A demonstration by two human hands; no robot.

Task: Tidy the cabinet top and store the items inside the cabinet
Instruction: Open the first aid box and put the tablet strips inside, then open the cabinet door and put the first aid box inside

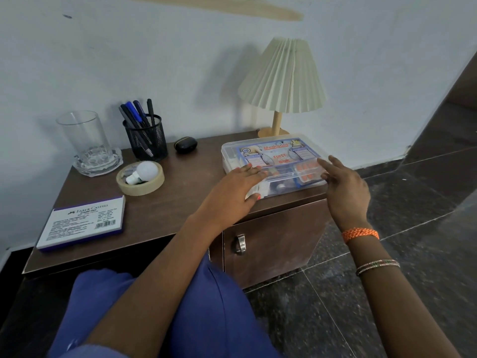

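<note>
The first aid box [272, 161] at the cabinet top's [165, 202] right front corner looks stiff, smooth and light, so both flat, unclenched hands, left hand [232, 192] touching, right hand [344, 187] beside, should hold its two short sides.

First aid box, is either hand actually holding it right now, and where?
Not gripped. The left hand rests flat on the first aid box lid's near-left corner; the right hand is at its right end, fingers straight.

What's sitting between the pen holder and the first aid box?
In the head view, a small black case lies on the cabinet top between the pen holder and the first aid box, nearer the holder.
</note>
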